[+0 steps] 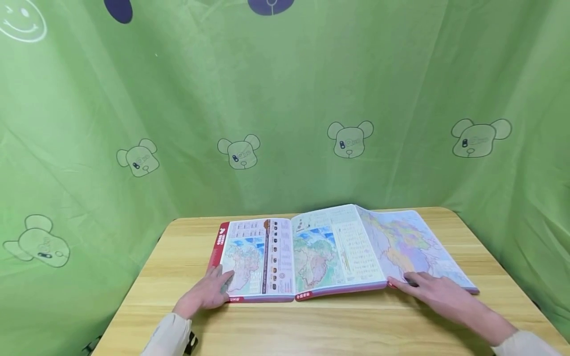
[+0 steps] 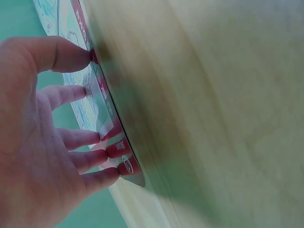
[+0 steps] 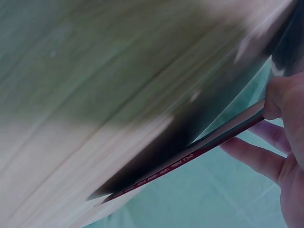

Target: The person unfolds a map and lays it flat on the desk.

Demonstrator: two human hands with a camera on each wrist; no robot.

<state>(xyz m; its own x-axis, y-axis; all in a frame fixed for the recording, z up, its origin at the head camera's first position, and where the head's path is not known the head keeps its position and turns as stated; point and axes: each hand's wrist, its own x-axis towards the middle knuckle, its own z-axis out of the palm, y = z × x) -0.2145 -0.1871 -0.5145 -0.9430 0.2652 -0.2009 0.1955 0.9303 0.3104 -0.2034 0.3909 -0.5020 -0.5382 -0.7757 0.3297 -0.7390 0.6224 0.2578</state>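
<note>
A thick atlas (image 1: 318,257) with printed maps lies open on the wooden table. At its right side a fold-out page (image 1: 401,237) carries a large coloured map. My left hand (image 1: 208,289) rests on the atlas's left border, fingers spread. In the left wrist view the fingertips of my left hand (image 2: 42,137) touch the red margin (image 2: 114,137), with the thumb at the near corner. On the fold-out's near part rests my right hand (image 1: 441,296), thumb at the near edge. The right wrist view shows my right hand (image 3: 285,133) beside the red lower edge (image 3: 190,156), its fingers partly hidden.
The pale wooden table (image 1: 311,329) extends around the atlas. A green curtain (image 1: 285,99) with bear-head prints hangs behind it and along both sides. A small dark object (image 1: 191,342) shows by the left sleeve (image 1: 168,335).
</note>
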